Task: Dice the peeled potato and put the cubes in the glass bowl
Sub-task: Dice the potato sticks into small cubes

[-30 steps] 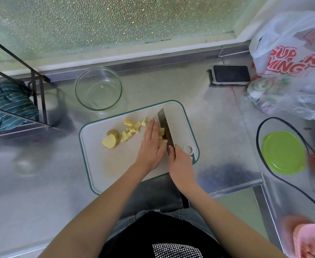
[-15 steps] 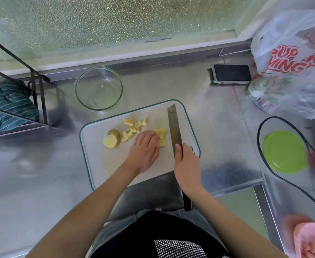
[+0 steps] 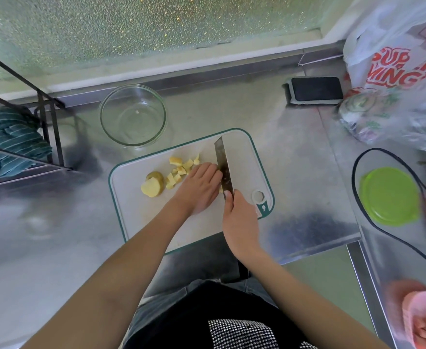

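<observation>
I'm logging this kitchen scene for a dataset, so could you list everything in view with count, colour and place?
Cutting board: one, white with green edge, centre of counter.
Potato cubes: several, yellow, on the board left of the knife.
Potato chunk: one, yellow, uncut, board's left part.
Knife: one, steel blade, on the board.
Glass bowl: one, clear, behind the board; almost empty.
Phone: one, black, back right.
Plastic bag: one, white with red letters, right rear.
Lid: one, green, right.
Cloth: one, teal striped, on the rack, left.
Counter: one, steel.
Left hand: flat over potato pieces.
Right hand: grips the knife.
</observation>
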A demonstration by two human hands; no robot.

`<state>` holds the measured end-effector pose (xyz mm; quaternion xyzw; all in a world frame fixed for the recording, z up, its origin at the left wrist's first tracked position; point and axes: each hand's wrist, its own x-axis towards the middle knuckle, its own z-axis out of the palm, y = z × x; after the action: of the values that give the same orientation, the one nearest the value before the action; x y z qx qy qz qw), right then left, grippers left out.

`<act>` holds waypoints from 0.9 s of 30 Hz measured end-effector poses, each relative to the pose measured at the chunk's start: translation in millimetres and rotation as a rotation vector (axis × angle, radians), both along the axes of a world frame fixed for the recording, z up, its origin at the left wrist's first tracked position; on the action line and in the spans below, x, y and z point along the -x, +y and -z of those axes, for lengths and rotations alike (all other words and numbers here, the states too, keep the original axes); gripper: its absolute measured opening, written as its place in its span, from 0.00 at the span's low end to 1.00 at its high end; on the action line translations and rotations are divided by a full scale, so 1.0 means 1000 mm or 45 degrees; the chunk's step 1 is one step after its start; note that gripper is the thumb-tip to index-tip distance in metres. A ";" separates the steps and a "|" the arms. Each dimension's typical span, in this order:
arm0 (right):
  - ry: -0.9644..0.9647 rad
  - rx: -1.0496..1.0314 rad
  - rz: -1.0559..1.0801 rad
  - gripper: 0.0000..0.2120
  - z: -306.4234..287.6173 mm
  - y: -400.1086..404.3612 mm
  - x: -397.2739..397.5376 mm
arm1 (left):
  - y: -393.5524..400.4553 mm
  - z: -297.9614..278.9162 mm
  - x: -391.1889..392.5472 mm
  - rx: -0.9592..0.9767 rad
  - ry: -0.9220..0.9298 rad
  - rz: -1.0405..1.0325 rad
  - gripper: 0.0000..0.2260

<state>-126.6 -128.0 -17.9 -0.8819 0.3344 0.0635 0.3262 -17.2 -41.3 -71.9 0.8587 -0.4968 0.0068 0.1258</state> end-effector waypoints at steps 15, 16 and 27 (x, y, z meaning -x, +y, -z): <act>-0.159 -0.128 0.230 0.14 -0.010 -0.027 0.003 | -0.015 -0.012 -0.009 -0.081 0.438 0.047 0.28; -0.132 -0.125 0.224 0.14 -0.008 -0.028 0.006 | -0.017 -0.011 -0.010 -0.097 0.436 0.089 0.28; -0.120 -0.154 0.233 0.13 -0.014 -0.031 0.013 | 0.005 0.008 0.023 -0.030 0.410 0.025 0.24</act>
<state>-139.8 -158.7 -4.4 -0.8283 0.3933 0.0120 0.3988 -40.4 -35.9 -79.7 0.8452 -0.4786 -0.1380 0.1940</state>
